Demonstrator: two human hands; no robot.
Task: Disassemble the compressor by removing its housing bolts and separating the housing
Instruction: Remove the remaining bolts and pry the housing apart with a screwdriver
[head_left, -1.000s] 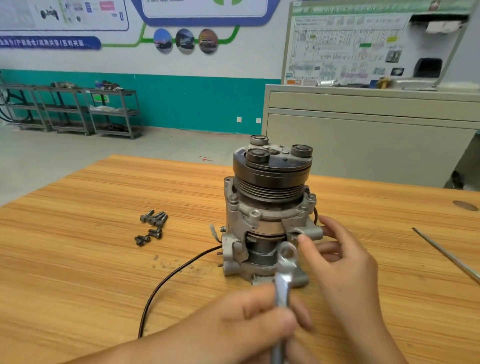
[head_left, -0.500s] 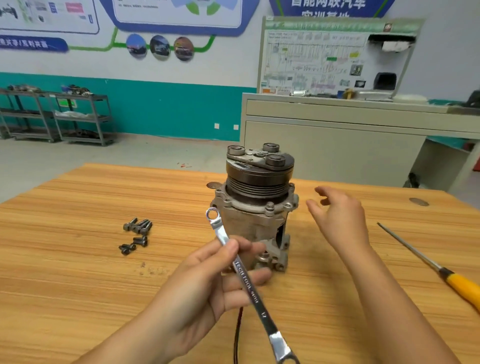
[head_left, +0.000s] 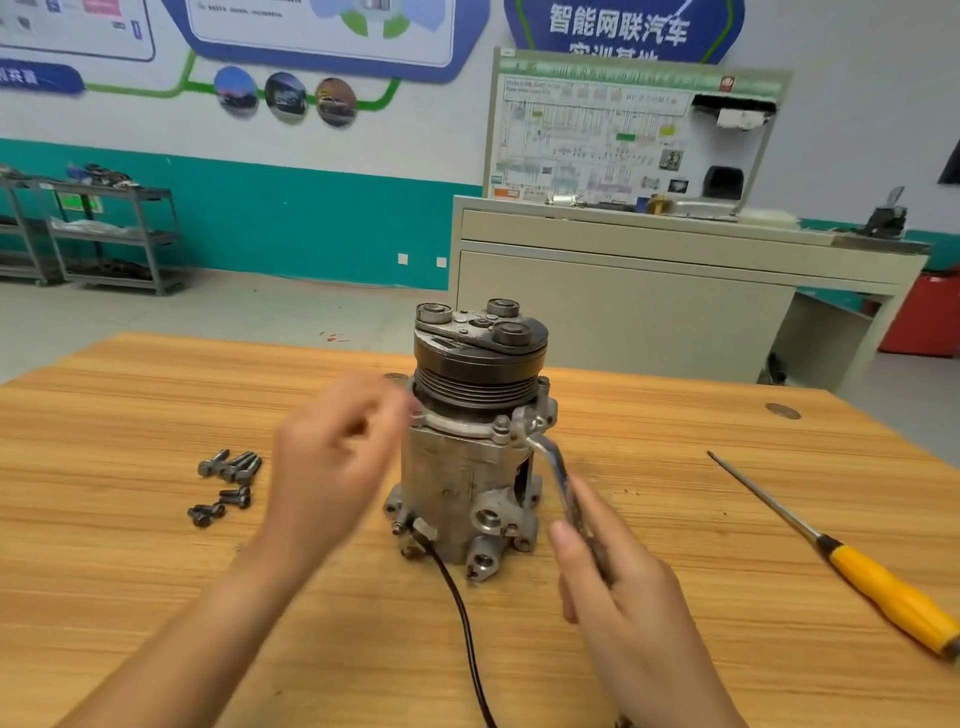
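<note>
The right hand (head_left: 623, 597) grips the wrench (head_left: 553, 462) on the compressor (head_left: 457, 478) flange; left hand (head_left: 332, 457) blurred, grip unclear

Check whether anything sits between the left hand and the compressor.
Nothing visible does. The left hand, blurred, is right beside the compressor, at its upper left; the bolts lie farther left, out of the way.

Grey compressor (head_left: 457, 483) w/ black pulley (head_left: 478, 374), silver wrench (head_left: 553, 462), yellow screwdriver handle (head_left: 888, 592), wood-grain table (head_left: 156, 597), dark bolts (head_left: 228, 480)
</note>
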